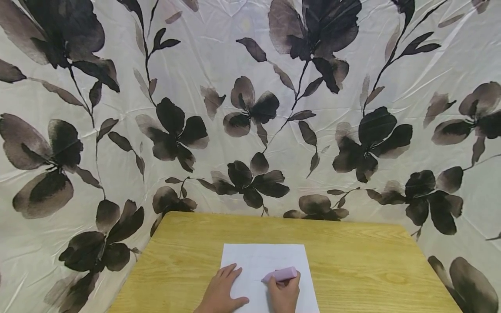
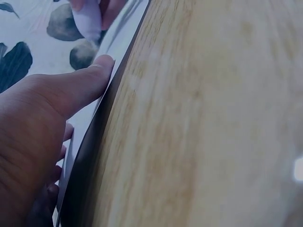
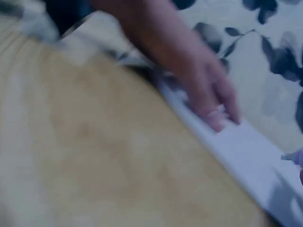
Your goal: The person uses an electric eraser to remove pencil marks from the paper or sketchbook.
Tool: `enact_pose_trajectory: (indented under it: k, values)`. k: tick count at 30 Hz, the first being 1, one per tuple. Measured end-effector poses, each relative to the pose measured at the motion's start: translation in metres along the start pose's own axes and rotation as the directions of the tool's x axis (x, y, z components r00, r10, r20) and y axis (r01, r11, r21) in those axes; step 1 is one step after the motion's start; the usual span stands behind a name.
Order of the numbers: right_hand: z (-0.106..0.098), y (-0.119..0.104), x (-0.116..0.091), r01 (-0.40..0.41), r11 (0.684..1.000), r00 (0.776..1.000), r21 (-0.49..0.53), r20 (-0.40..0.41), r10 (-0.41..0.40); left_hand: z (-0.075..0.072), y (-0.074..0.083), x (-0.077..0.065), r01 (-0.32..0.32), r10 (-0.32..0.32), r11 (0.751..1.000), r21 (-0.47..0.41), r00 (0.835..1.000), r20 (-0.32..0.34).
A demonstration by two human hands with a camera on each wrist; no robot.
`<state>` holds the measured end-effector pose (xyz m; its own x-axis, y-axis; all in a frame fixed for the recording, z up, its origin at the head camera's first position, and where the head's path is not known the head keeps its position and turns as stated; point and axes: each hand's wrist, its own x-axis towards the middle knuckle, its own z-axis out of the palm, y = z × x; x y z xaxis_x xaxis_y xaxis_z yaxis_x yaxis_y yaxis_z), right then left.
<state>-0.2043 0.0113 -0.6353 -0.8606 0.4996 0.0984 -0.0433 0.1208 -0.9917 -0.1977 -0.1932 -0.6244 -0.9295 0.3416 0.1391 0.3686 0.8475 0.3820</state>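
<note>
A white sheet of paper [image 1: 263,253] lies on the wooden table, with faint marks on it. My right hand [image 1: 285,296] grips a thick lilac pen [image 1: 283,274], its tapered tip down at the middle of the sheet. On the sheet's left side my left hand [image 1: 223,292] rests with fingers spread and thumb pointing toward the pen. In the left wrist view the left thumb [image 2: 90,78] lies along the paper's near edge. The right wrist view catches the pen's narrow grey tip [image 3: 288,157] at its right border, most of the right hand being out of frame.
The yellow wood-grain table [image 1: 364,261] extends on both sides of the paper and behind it. A white cloth with dark flower prints [image 1: 242,143] hangs right behind the table's far edge.
</note>
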Motion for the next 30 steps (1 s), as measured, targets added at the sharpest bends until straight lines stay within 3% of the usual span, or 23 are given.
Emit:
enact_pose_trajectory:
  k: [3,6,11,19,26,30]
  values:
    - [-0.003,-0.009,0.007,-0.083,0.995,0.996,0.05,-0.025,0.085,0.001,-0.002,0.0,0.001,-0.001,1.0,0.005,1.0,0.006]
    - [-0.004,-0.013,0.011,-0.111,0.992,0.993,0.053,-0.042,0.113,0.002,-0.004,0.001,0.005,-0.005,1.0,0.005,1.0,0.009]
    - [-0.001,-0.003,0.008,-0.062,0.998,0.998,-0.031,-0.03,0.061,0.0,-0.004,0.003,0.003,-0.003,1.0,0.012,1.0,-0.012]
    - [0.003,0.004,0.005,0.049,0.997,0.999,-0.061,0.013,-0.048,-0.001,-0.002,0.003,-0.02,0.02,1.0,-0.005,0.998,-0.051]
    - [0.003,0.004,-0.006,0.048,0.997,0.999,-0.066,0.0,-0.048,0.007,-0.007,-0.001,0.007,-0.008,1.0,0.028,0.999,0.037]
    - [0.005,0.003,-0.005,0.064,0.996,0.998,-0.055,0.003,-0.063,0.007,-0.008,0.0,0.005,-0.006,1.0,0.021,1.0,0.027]
